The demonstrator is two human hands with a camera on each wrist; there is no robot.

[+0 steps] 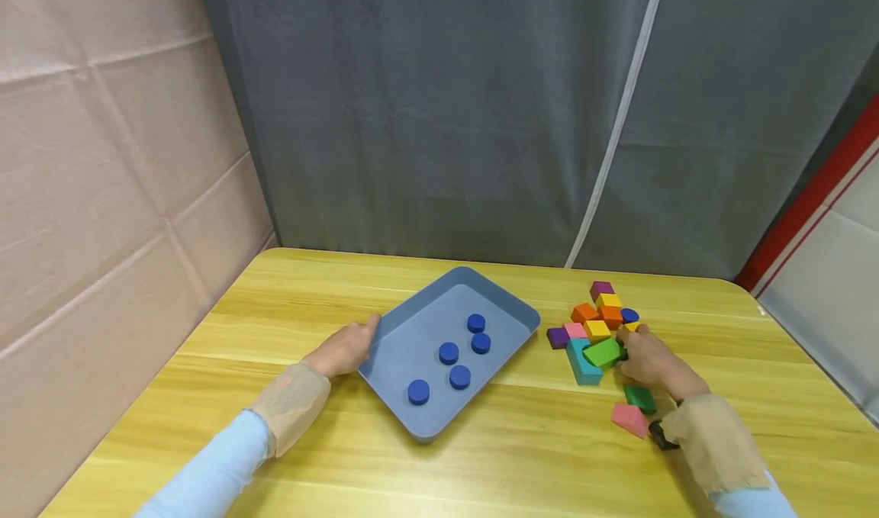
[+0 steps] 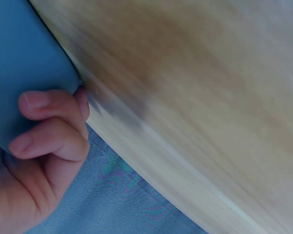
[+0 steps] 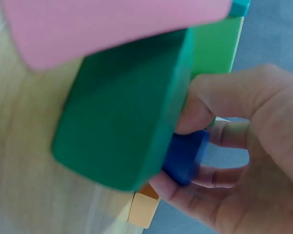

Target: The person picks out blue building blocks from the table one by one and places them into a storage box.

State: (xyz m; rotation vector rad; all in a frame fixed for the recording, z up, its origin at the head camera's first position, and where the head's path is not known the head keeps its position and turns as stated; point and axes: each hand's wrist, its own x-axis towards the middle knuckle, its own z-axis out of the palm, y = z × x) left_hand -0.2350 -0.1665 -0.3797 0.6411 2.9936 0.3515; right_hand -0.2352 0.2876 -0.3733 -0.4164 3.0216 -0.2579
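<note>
On the table a grey-blue tray (image 1: pixel 405 335) lies at a slant, with several blue discs (image 1: pixel 460 377) inside. My left hand (image 1: pixel 346 348) grips its left rim, fingers curled on the tray's outside (image 2: pixel 24 53) in the left wrist view. My right hand (image 1: pixel 652 361) reaches into a cluster of coloured blocks. Between its thumb and fingers sits a blue block (image 3: pixel 185 156), pinched; its full shape is partly hidden. Close to the hand are a light green block (image 1: pixel 604 352), a dark green block (image 3: pixel 122 112) and a pink block (image 1: pixel 629 419).
Orange blocks (image 1: pixel 610 317), yellow blocks (image 1: pixel 597 330), purple blocks (image 1: pixel 558 339) and a turquoise block (image 1: pixel 582 361) crowd together right of the tray. Another blue disc (image 1: pixel 629 316) stands at the cluster's far side. A grey curtain (image 1: pixel 426 121) hangs behind the wooden table (image 1: pixel 309 289).
</note>
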